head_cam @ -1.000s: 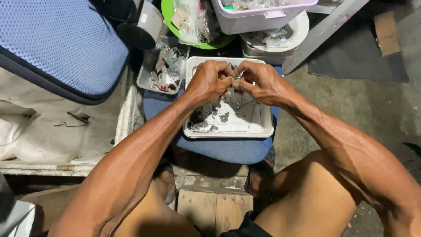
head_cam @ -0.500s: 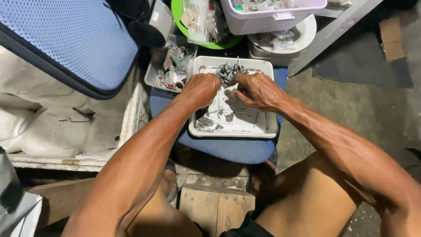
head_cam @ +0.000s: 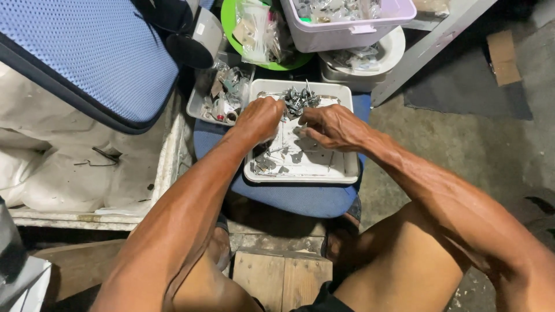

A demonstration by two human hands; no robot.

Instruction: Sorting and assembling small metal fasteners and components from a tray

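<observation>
1. White and shallow, a square tray sits on a round blue cushioned stool in front of the person's knees.
2. A heap of small grey metal parts lies at the tray's far edge; a few loose pieces are scattered near its close left corner.
3. The left hand rests over the tray's left side, just beside the heap. Its fingers are curled into a loose fist; whether they hold anything cannot be told.
4. The right hand is over the middle of the tray, knuckles up, fingers bent down toward the tray floor, near the heap. What they pinch, if anything, is hidden.
5. The two hands are near each other but apart.
6. Left of the tray is a smaller grey tray of mixed bits and small packets.
7. Beyond them stand a green bowl holding clear bags, a pale lilac tub with small items, and a white bowl.
8. A blue mesh seat cushion lies at the far left over a white cloth.
9. Wooden boards lie under the person's legs, and grey concrete floor is to the right.
</observation>
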